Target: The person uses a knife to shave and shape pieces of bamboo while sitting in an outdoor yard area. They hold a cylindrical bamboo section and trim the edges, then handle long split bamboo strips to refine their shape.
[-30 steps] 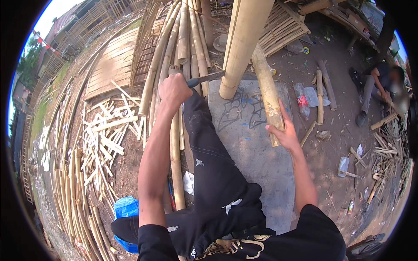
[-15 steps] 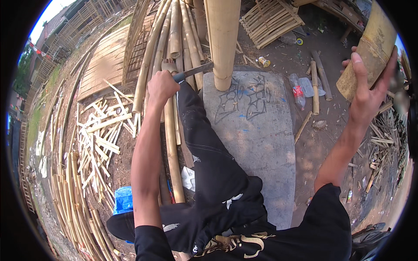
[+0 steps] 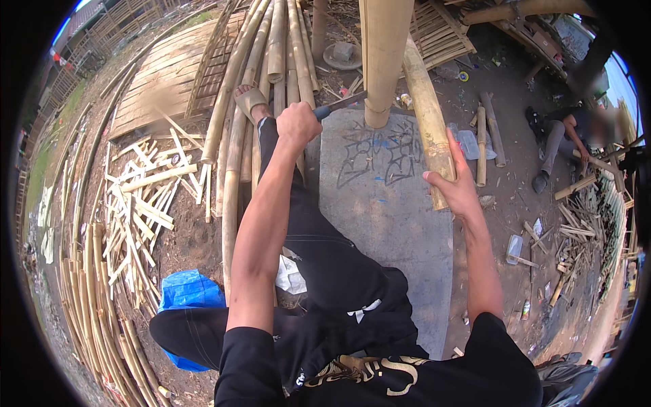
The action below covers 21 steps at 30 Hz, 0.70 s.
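Observation:
My left hand (image 3: 298, 125) is closed round the dark handle of a knife (image 3: 347, 102). Its blade points right, and the tip is at the side of a thick upright bamboo pole (image 3: 386, 61); whether they touch I cannot tell. In my right hand (image 3: 462, 188) is the near end of a long split bamboo piece (image 3: 427, 112), thumb on one side and fingers on the other. The piece slants up and away just right of the pole, its far end hidden behind it. Beneath both lies a grey concrete slab (image 3: 386, 230) with dark scrawled lines.
Bamboo poles (image 3: 234, 163) lie beside my outstretched leg. Pale offcuts (image 3: 146, 210), a blue plastic sheet (image 3: 190, 290) and thin bamboo lengths (image 3: 91, 292) are on the left. At the right, a person (image 3: 566, 136) sits low beside scrap wood (image 3: 576, 251).
My right hand has brought the split bamboo from the far right in toward the pole, lower down. The knife stays in my left hand. The view has shifted right, bringing the seated person in.

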Motion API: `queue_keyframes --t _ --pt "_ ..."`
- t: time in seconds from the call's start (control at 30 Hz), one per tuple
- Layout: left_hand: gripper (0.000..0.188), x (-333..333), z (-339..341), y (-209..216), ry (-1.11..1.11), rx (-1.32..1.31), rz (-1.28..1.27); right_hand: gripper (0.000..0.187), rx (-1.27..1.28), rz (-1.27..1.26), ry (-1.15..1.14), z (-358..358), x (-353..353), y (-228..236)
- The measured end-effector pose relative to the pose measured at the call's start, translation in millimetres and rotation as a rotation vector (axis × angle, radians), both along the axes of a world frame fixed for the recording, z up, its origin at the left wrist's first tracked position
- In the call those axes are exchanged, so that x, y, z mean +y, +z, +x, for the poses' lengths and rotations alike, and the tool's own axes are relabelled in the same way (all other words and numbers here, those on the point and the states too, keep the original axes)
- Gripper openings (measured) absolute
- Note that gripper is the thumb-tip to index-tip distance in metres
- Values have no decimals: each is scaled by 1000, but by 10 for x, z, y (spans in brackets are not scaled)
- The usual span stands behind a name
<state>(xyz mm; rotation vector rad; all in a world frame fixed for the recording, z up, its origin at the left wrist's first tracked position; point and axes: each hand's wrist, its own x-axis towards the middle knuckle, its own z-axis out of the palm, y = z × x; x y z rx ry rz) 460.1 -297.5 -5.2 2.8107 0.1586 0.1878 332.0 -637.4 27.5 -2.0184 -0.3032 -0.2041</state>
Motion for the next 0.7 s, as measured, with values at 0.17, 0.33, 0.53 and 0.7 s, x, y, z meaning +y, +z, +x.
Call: queue_keyframes --t 0.17,0.33,0.53,0.7 --pt "27 45 -66 159 -56 -7 25 93 106 173 -107 -306 -231 858" --pt "26 -160 -93 591 -99 16 139 93 -188 121 -315 -533 -298 1249" --pt "32 -319 -36 855 -31 53 164 88 -824 -265 -321 -719 -71 1625" --pt "29 -371 -151 847 -18 74 167 87 -726 -906 -199 -311 -79 1451"
